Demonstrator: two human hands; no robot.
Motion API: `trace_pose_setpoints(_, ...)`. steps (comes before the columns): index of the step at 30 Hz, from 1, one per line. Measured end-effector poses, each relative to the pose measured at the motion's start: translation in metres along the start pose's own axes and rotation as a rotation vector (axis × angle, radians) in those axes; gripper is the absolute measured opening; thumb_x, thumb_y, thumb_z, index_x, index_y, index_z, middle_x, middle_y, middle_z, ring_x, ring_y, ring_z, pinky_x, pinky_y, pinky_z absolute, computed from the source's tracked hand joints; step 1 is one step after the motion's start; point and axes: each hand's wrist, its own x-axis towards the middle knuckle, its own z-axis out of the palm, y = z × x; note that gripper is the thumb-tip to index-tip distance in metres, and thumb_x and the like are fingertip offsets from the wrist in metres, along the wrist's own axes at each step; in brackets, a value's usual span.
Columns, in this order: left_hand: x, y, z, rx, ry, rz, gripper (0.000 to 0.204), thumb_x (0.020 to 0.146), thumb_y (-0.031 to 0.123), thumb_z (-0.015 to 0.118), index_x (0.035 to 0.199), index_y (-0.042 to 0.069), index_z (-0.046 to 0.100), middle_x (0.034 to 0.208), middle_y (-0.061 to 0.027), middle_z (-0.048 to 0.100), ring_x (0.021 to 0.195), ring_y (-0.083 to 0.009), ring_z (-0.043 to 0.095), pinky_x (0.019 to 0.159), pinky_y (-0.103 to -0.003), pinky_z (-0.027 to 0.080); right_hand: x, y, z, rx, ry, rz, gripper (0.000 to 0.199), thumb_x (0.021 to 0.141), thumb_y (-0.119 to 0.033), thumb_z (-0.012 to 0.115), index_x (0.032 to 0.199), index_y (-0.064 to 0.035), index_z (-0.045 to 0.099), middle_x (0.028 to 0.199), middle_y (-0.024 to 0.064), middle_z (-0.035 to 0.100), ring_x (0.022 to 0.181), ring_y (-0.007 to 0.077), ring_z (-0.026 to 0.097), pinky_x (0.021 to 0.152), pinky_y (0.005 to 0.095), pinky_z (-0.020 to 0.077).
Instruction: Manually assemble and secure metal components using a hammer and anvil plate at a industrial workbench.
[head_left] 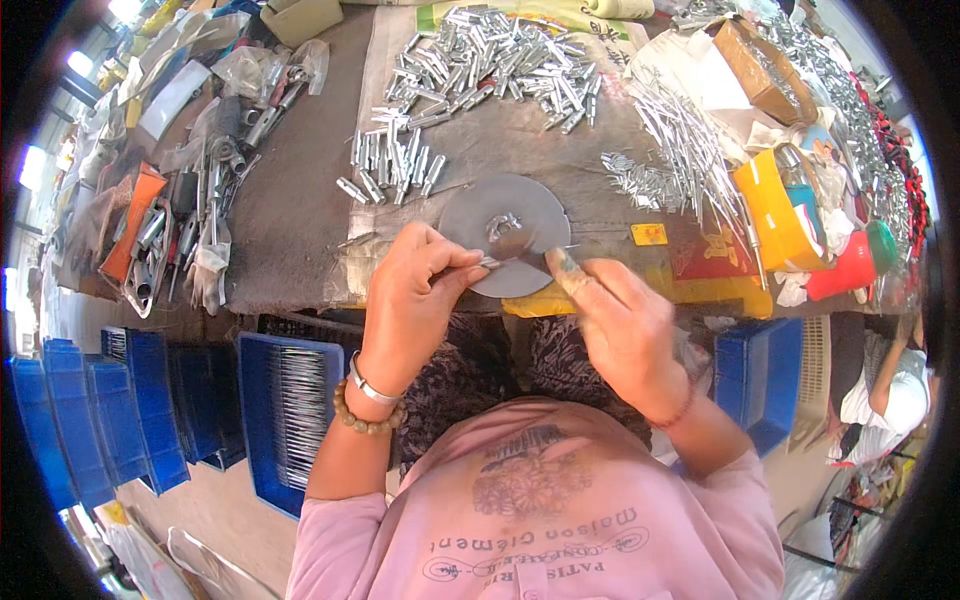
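Note:
My left hand (415, 300) is closed in a pinch, with a small silvery metal piece (488, 263) between thumb and forefinger. It hangs over the left edge of a round grey disc (470, 212). Several tiny metal parts (503, 224) lie at the disc's middle. My right hand (622, 320), a little blurred, is closed with its fingertips at the disc's right edge. A thin, bright sliver shows by those fingertips, but I cannot make out what they hold. Beyond the disc, a small group of slim metal sleeves (395, 165) lies on the worn bench cover.
A large heap of metal sleeves (490, 65) lies at the back. Long thin rods (690, 140) and short metal pieces (645, 182) lie to the right, near a yellow container (775, 215). Tools (150, 235) crowd the left. Below the bench stand blue bins (250, 420).

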Motion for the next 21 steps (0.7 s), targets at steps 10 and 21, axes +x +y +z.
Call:
trace_pose_setpoints(10, 0.001, 0.001, 0.0, -0.003, -0.003, -0.018, 0.016, 0.085, 0.0, 0.089, 0.1, 0.002, 0.082, 0.09, -0.0068, 0.064, 0.082, -0.0203, 0.064, 0.072, -0.032, 0.05, 0.0, -0.004, 0.001, 0.056, 0.002, 0.007, 0.049, 0.083, 0.005, 0.072, 0.129, -0.0101, 0.082, 0.101, 0.0078, 0.067, 0.084, 0.0277, 0.07, 0.072, 0.0405, 0.0594)
trace_pose_setpoints(21, 0.003, 0.001, -0.005, 0.091, -0.03, 0.087, 0.024, 0.085, 0.001, 0.087, 0.107, 0.008, 0.084, 0.09, -0.0077, 0.064, 0.079, -0.0243, 0.065, 0.069, -0.035, 0.052, 0.033, 0.034, -0.003, 0.152, -0.179, 0.215, 0.046, 0.09, 0.009, 0.067, 0.131, -0.0083, 0.078, 0.109, 0.0145, 0.072, 0.096, 0.0391, 0.073, 0.082, 0.0443, 0.0603)
